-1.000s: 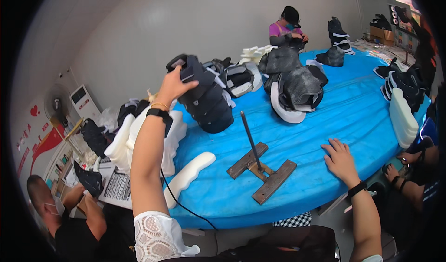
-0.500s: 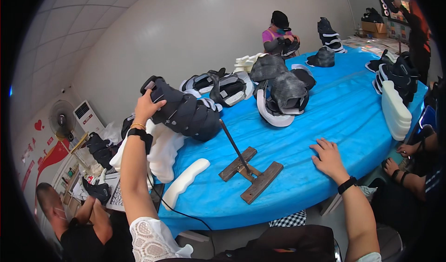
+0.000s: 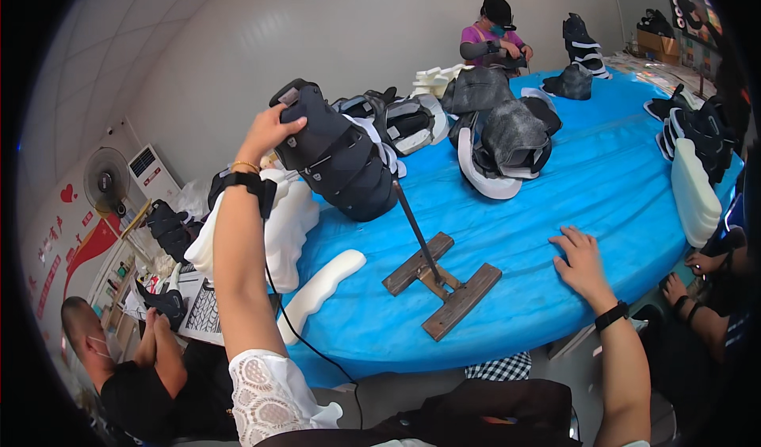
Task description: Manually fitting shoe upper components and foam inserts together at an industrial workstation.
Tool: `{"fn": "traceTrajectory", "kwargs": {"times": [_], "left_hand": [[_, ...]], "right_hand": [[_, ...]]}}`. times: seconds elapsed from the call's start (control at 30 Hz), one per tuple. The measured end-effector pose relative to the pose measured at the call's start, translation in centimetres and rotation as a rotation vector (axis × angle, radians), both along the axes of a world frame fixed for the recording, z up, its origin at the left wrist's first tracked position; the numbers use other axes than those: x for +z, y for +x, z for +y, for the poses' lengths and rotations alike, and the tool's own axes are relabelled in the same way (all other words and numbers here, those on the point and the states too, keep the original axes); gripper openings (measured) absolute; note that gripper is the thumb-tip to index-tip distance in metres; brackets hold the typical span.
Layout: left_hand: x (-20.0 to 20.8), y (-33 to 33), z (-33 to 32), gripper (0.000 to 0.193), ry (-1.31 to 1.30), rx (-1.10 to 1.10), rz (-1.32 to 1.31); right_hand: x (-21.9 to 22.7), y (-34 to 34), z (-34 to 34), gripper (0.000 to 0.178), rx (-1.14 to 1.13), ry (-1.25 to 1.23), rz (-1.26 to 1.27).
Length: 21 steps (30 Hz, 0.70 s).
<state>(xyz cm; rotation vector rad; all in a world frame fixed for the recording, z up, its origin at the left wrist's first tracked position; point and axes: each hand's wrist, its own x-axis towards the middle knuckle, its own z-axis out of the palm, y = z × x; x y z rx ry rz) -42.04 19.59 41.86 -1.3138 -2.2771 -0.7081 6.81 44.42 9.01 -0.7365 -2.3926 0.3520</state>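
My left hand (image 3: 273,135), reaching out at the left, grips the top end of a stack of nested black caps (image 3: 337,162). The stack leans upright over the table's left part, its lower end close to the tip of a thin metal rod. That rod rises at a slant from a stand (image 3: 452,296) with dark wooden bars as its base. My right hand (image 3: 585,263) lies on the blue table cover (image 3: 507,233) with fingers spread, holding nothing. Beside my left forearm is a pile of white foam pieces (image 3: 289,221); one curved foam strip (image 3: 321,288) lies apart.
More black caps (image 3: 507,142) with white linings lie across the far middle. At the right edge stand stacked caps (image 3: 697,134) and white foam pieces (image 3: 695,197). A black cord (image 3: 321,360) hangs by my left arm. Co-workers sit at the far side, left and right.
My left hand has raised the upper end of the cap stack, which now stands steeper. My right hand still rests on the cover. The whole view has shifted slightly.
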Motion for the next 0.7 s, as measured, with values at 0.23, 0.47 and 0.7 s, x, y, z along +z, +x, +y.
{"fn": "traceTrajectory", "kwargs": {"times": [0.23, 0.47, 0.7], "left_hand": [[-2.2, -1.3, -0.6, 0.067, 0.051, -0.001, -0.053], [-2.5, 2.9, 0.9, 0.068, -0.135, -0.165, -0.100], [-4.7, 0.4, 1.4, 0.083, -0.022, -0.017, 0.426]], "right_hand": [[-0.1, -0.3, -0.4, 0.038, 0.003, 0.015, -0.026], [-0.1, -0.1, -0.8, 0.038, -0.044, 0.123, -0.107], [0.9, -0.6, -1.5, 0.038, -0.025, 0.065, -0.089]]}}
